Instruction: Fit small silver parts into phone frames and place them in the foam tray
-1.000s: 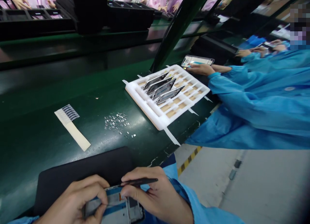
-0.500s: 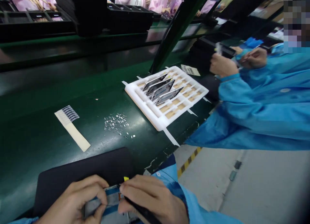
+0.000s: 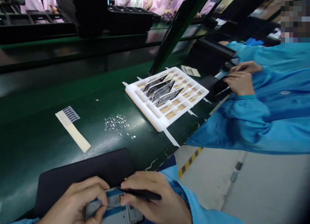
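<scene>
My left hand [image 3: 79, 199] is closed on the left end of a phone frame [image 3: 113, 216], a flat metal-grey part with blue strips and a small orange patch. Between the thumb and fingers of my right hand [image 3: 155, 198] is a pair of black tweezers [image 3: 145, 194], its tip at the frame's upper edge. My fingers cover part of the frame, and its lower side runs out of view. A bit of yellow shows just above my right fingertips. Under the hands lies a black mat [image 3: 84, 172].
A white foam rack [image 3: 160, 125] holds several upright phone frames [image 3: 161, 88]. Tiny pale pieces [image 3: 117, 123] lie scattered on the green table [image 3: 29, 146], beside a cream strip [image 3: 77, 136] with thin dark-and-white strips. A co-worker in blue [image 3: 271, 107] works at the right near black trays [image 3: 208, 52].
My right hand has turned, so the tweezers now lie nearly level across it and more of the frame shows. The co-worker's hands have moved lower, onto a dark object.
</scene>
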A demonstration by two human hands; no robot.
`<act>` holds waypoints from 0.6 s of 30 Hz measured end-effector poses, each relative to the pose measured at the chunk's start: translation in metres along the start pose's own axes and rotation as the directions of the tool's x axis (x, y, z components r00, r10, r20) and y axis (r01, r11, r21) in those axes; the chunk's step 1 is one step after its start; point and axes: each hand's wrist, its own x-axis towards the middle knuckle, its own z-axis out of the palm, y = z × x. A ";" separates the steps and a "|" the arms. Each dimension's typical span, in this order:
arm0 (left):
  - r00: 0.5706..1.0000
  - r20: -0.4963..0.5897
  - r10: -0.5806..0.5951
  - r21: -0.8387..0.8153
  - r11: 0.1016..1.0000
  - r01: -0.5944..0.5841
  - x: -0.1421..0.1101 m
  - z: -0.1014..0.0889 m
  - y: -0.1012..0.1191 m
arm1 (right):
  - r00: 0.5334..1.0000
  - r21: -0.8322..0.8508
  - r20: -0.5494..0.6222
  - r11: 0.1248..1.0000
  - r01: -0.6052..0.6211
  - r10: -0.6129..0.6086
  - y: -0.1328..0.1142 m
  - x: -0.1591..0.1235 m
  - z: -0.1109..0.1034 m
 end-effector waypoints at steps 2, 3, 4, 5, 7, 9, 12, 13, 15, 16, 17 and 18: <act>1.000 0.004 -0.006 0.008 1.000 0.006 0.000 0.000 -0.001 | 1.000 0.027 -0.007 0.999 -0.027 0.027 -0.001 0.001 0.000; 1.000 0.007 0.000 0.008 1.000 0.000 0.001 -0.001 -0.001 | 1.000 -0.001 -0.004 1.000 -0.006 0.006 -0.002 0.002 -0.001; 1.000 0.008 0.010 0.008 1.000 -0.010 0.001 -0.002 0.000 | 0.999 -0.051 0.007 0.998 0.043 -0.043 -0.003 0.002 -0.001; 1.000 0.003 0.022 0.006 1.000 -0.022 0.002 -0.002 0.000 | 0.994 -0.114 0.026 0.988 0.105 -0.102 -0.004 0.002 -0.002; 0.999 -0.006 0.041 0.005 0.999 -0.041 0.003 -0.003 0.002 | 0.977 -0.232 0.076 0.950 0.210 -0.197 -0.007 0.003 -0.004; 0.999 -0.011 0.045 0.004 0.999 -0.045 0.003 -0.002 0.002 | 0.968 -0.265 0.098 0.932 0.248 -0.230 -0.008 0.002 -0.005; 1.000 0.015 0.002 -0.005 1.000 -0.002 0.000 0.000 -0.002 | 0.984 -0.185 0.068 0.967 0.177 -0.167 -0.006 0.002 -0.006; 1.000 0.025 -0.015 -0.007 1.000 0.015 -0.001 0.001 -0.004 | 0.988 -0.149 0.050 0.977 0.151 -0.145 -0.005 0.001 -0.005; 0.998 0.042 -0.037 0.000 0.999 0.037 -0.004 0.002 -0.007 | 0.993 -0.102 0.024 0.987 0.122 -0.120 -0.002 0.001 -0.005; 0.998 0.047 -0.037 0.002 0.999 0.037 -0.004 0.002 -0.008 | 0.992 -0.087 0.020 0.989 0.122 -0.121 -0.001 0.001 -0.004; 0.999 0.047 -0.028 0.000 1.000 0.028 -0.004 0.002 -0.008 | 0.993 -0.075 0.020 0.990 0.117 -0.116 0.000 0.002 -0.004; 0.999 0.042 -0.016 -0.003 1.000 0.016 -0.004 0.002 -0.008 | 0.994 -0.061 0.020 0.992 0.106 -0.105 0.000 0.002 -0.003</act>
